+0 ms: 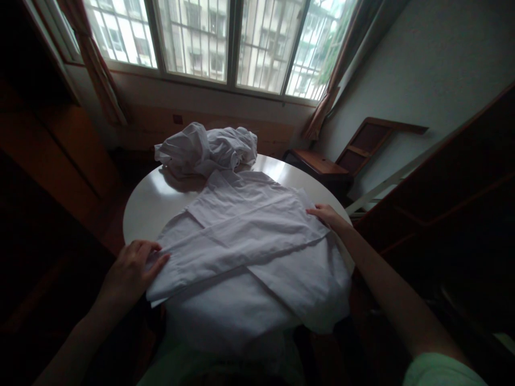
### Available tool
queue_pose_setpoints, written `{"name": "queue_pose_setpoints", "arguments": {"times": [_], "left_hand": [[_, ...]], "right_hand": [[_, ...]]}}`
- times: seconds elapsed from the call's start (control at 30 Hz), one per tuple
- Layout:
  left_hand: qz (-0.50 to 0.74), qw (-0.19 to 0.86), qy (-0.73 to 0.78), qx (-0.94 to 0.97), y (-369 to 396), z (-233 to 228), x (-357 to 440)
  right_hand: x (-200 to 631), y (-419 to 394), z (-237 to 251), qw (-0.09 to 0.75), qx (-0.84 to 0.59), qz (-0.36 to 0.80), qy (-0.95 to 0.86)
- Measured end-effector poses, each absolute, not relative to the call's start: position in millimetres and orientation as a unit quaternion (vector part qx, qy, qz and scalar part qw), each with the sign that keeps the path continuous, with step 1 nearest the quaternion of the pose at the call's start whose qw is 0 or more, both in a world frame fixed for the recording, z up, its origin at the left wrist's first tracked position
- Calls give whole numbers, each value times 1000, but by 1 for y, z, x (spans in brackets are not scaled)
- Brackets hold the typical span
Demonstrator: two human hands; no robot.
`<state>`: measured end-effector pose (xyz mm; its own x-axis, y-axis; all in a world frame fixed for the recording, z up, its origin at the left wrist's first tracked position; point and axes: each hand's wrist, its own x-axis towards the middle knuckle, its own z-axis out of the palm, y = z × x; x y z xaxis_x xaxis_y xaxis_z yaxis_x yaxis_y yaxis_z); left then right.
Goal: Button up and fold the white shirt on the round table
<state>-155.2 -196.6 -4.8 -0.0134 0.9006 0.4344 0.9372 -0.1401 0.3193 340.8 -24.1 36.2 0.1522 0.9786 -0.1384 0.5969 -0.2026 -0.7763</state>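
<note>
**Spread Flat and Wide**

A round, shiny white surface (139, 208) is in the middle. A wide, wrinkly white cloth (245, 220) covers much of it and reaches past six o'clock. A crumpled, white cloth heap (229, 146) sits near eleven o'clock. The left hand (134, 260), at eight o'clock, is half curled and seems to pinch the cloth's edge. The right hand (328, 215), near three o'clock, has bent fingers at the other side; I can't tell if it grips. This looks like a laying-flat step; the next move calls for even sides.

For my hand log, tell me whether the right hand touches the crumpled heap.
No, the right hand is at the right edge of the spread cloth, apart from the heap.
</note>
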Motion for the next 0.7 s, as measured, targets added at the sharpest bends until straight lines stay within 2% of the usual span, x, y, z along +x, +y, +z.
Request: {"name": "queue_pose_setpoints", "arguments": {"times": [0.27,0.5,0.7], "left_hand": [[-297,18,-688,-662,-187,-14,-159],[-195,-116,-740,-633,-175,12,-157],[-240,-178,-635,-712,-169,11,-154]], "right_hand": [[322,28,43,354,-742,191,-536],[324,63,56,190,-713,225,-637],[322,66,51,155,-731,103,-657]]}}
